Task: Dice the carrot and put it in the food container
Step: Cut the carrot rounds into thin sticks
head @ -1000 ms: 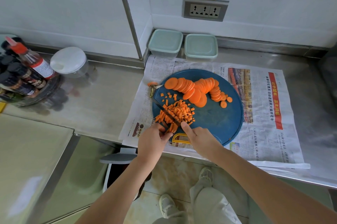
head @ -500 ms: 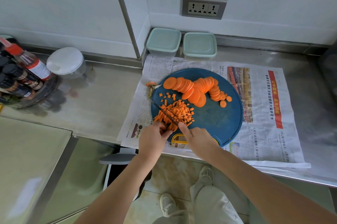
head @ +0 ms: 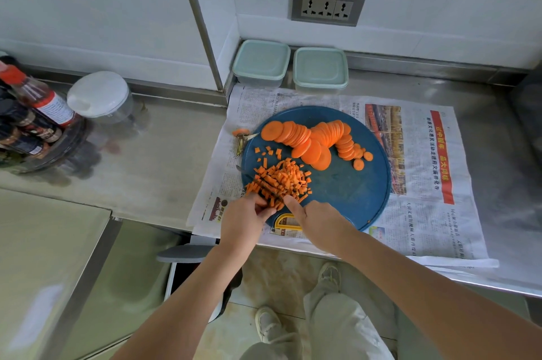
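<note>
The right hand [head: 315,220] grips the knife [head: 265,187]; the left hand [head: 245,217] pinches carrot strips [head: 251,189] just beside the blade, so a slip may cut its fingertips

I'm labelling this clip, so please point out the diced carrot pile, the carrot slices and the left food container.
diced carrot pile [head: 290,177]: head view, middle of the heap.
carrot slices [head: 315,150]: head view, face of a large slice.
left food container [head: 261,62]: head view, centre of its lid.
</note>
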Tool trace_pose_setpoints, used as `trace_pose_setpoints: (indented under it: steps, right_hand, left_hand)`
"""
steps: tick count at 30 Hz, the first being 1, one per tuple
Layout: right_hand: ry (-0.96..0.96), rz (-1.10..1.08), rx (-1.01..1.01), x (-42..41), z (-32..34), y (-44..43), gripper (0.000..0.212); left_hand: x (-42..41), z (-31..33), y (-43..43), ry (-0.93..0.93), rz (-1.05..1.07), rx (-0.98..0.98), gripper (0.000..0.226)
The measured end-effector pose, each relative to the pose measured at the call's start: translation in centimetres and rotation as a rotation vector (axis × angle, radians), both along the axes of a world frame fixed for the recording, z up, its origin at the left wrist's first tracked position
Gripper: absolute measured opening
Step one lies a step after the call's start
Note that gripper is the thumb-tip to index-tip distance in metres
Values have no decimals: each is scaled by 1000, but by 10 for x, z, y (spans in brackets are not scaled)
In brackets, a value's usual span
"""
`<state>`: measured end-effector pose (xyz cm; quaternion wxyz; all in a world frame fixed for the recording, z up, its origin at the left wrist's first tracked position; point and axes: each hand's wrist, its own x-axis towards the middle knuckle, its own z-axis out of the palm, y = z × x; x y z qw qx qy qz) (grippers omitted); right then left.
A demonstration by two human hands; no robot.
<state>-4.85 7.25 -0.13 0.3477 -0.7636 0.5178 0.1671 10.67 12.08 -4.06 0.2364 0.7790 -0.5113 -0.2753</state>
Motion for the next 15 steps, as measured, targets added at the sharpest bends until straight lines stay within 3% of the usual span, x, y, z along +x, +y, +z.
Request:
trace_pose_setpoints:
  steps: [3, 6, 7, 12, 14, 15]
  right_hand:
    - [43, -25, -8, 4, -4, 9, 83]
    - [103, -114, -28, 11, -5, 11, 45]
    - [113, -121, -16, 12, -3, 12, 42]
    - [33, -187, 53, 18, 1, 4, 43]
    - [20, -201, 78, 20, 2, 3, 63]
    - [22, -193, 77, 21, -1, 2, 57]
  left_hand:
    - [2, -2, -2, 20, -10, 6, 19]
    - [4, -4, -3, 38, -20, 7, 20]
    - [4, -5, -4, 41, -22, 11, 20]
    - [7, -3, -8, 53, -44, 52, 22]
    - [7, -1, -9, 56, -47, 54, 22]
    - [7, -1, -9, 52, -51, 54, 22]
